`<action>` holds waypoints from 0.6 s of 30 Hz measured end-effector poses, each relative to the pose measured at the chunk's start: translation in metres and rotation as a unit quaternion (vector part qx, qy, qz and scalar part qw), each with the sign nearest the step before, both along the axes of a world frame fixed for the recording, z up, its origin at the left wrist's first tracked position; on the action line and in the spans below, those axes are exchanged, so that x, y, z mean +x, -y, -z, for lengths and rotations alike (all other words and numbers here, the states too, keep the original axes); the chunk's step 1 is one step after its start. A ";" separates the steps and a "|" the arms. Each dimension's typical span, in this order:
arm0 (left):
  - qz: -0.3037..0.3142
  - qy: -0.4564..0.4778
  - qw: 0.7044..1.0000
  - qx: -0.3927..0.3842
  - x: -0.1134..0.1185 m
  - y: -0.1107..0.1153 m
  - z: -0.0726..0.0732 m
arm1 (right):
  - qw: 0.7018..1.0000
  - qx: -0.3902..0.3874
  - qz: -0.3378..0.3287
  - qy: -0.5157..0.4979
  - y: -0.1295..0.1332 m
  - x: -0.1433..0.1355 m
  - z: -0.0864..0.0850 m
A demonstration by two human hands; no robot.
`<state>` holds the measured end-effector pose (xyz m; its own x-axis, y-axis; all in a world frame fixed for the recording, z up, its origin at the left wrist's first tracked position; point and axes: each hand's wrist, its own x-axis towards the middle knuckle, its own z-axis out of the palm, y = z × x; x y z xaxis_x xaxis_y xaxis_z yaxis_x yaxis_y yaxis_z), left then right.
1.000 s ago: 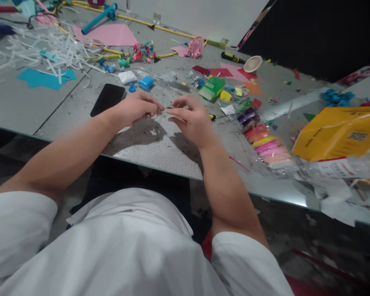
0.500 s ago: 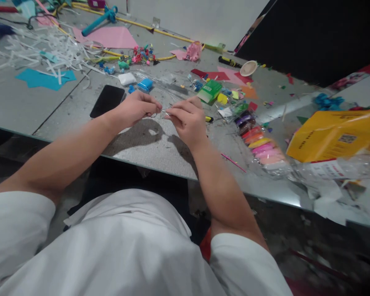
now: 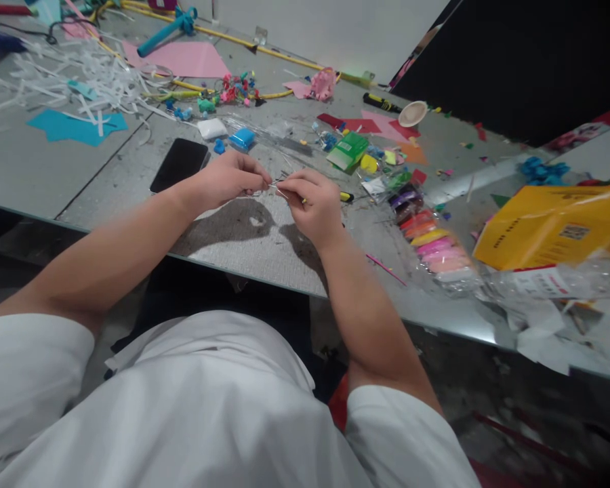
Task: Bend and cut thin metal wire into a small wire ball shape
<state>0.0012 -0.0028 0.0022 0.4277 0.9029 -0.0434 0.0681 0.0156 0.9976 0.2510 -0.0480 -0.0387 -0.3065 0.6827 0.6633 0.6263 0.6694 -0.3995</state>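
Observation:
Above the near part of the table, my left hand (image 3: 236, 179) and my right hand (image 3: 312, 202) meet fingertip to fingertip. Both are closed in a pinch on a thin, silvery wire-like piece (image 3: 273, 186); its exact shape is too small to make out. A tiny yellow bit (image 3: 306, 200) shows at the curled fingers of my right hand. Behind my left wrist lies a black phone (image 3: 180, 165). The yellow end of a tool (image 3: 346, 197) pokes out beside my right hand. Blue clay (image 3: 242, 138) and a white clay packet (image 3: 212, 128) lie just beyond my left hand.
To the right lie a row of coloured clay packs (image 3: 430, 237) and a yellow mailer bag (image 3: 554, 227). A green box (image 3: 348, 150) stands beyond my right hand. Shredded white paper strips (image 3: 81, 78) cover the far left. A pink stick (image 3: 385, 269) lies near the front edge.
My fingertips still pinch the thin piece, with slight finger movement. A tiny yellow bit now shows at my right fingers. The whole view has shifted a little.

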 end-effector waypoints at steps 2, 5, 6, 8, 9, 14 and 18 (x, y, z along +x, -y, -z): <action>0.019 0.008 1.000 -0.015 -0.001 0.001 -0.002 | 1.000 -0.008 0.010 -0.002 0.002 -0.001 -0.002; 0.052 0.030 0.997 -0.047 -0.001 0.002 -0.005 | 1.000 -0.017 0.010 -0.014 0.003 -0.002 -0.006; 0.063 0.034 0.996 -0.056 -0.001 0.002 -0.006 | 1.000 -0.019 0.010 -0.022 0.004 -0.002 -0.007; 0.082 0.034 0.994 -0.068 -0.002 0.003 -0.007 | 0.999 -0.023 0.010 -0.037 0.004 -0.003 -0.009; 0.090 0.030 0.993 -0.070 -0.003 0.003 -0.008 | 0.999 -0.022 0.008 -0.045 0.005 -0.003 -0.010; 0.108 -0.004 0.993 -0.051 -0.008 0.001 -0.006 | 0.997 -0.032 -0.011 -0.071 0.006 -0.002 -0.012; 0.142 -0.015 0.988 -0.053 -0.012 -0.004 -0.004 | 0.994 -0.038 -0.021 -0.099 0.005 -0.003 -0.011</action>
